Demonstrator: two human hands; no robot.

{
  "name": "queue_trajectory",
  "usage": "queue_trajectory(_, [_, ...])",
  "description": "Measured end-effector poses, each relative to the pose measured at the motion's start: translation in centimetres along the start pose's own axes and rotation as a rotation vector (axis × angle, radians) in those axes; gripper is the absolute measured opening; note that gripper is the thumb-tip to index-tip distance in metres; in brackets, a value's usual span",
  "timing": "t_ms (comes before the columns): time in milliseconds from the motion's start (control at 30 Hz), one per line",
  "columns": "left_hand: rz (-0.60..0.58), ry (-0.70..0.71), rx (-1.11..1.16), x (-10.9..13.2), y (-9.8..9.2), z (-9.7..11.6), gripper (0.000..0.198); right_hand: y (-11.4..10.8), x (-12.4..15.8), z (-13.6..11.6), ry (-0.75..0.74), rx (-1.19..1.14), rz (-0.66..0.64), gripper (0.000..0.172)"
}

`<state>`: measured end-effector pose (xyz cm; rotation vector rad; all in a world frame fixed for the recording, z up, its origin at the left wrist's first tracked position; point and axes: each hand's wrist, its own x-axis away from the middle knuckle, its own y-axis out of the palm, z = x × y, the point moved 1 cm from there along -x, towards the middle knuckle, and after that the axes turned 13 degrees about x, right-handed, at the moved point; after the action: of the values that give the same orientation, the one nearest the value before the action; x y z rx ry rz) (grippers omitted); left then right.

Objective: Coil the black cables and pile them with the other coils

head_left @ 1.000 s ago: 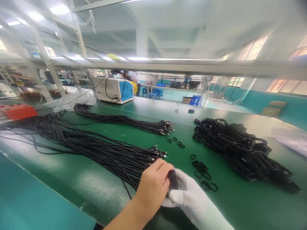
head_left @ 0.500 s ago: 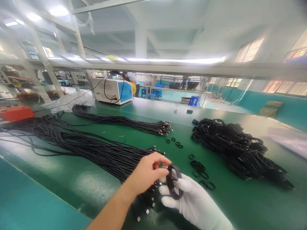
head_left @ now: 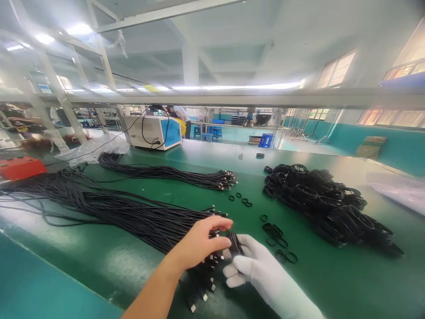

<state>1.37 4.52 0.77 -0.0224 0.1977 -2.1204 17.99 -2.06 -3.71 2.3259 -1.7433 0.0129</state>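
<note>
My right hand, in a white glove, grips a small coiled black cable. The coil is turned so that its stacked loops show edge-on, partly hidden by the gloved fingers. My bare left hand is just left of it, thumb and fingers curved and apart. Its thumb tip is at the coil's near edge; whether they touch I cannot tell. Under the left hand lies a large bundle of straight black cables, metal plugs at its right end. Small black bands lie loose to the right of the coil.
A second black cable bundle lies farther back. On the right is a heap of coiled cables. A white and blue machine, a clear plastic bag and a red box stand along the green table.
The coiled cable has turned from showing its open ring to edge-on in my right hand. My left fingers have opened slightly beside it. The camera view has tilted a little.
</note>
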Motion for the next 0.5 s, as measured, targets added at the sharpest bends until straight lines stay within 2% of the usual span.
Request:
queue_trajectory(100, [0.115, 0.024, 0.091, -0.3, -0.8, -0.5, 0.035, -0.8, 0.0, -0.6, -0.026, 0.075, 0.063, 0.047])
queue_trajectory(167, [0.178, -0.002, 0.109, -0.6, -1.3, -1.4, 0.034, -2.7, -0.4, -1.9, -0.050, 0.357, 0.198, 0.041])
queue_trajectory(233, [0.200, -0.022, 0.089, -1.2, -1.7, -2.5, 0.035, -6.1, -1.0, -4.1, -0.049, 0.710, 0.426, 0.041])
queue_trajectory(367, [0.190, -0.008, -0.004, -2.4, -1.6, -4.4, 0.031, -14.7, -0.7, -9.9, 0.047, 1.115, 0.944, 0.054])
queue_trajectory(433, [0.167, 0.013, -0.095, -2.3, -1.1, -4.6, 0.025, -17.2, -0.5, -12.0, 0.149, 1.304, 1.080, 0.048])
queue_trajectory(500, [0.147, 0.041, -0.197, -1.6, -0.4, -4.3, 0.018, -17.5, -1.4, -12.9, 0.229, 1.464, 1.105, 0.036])
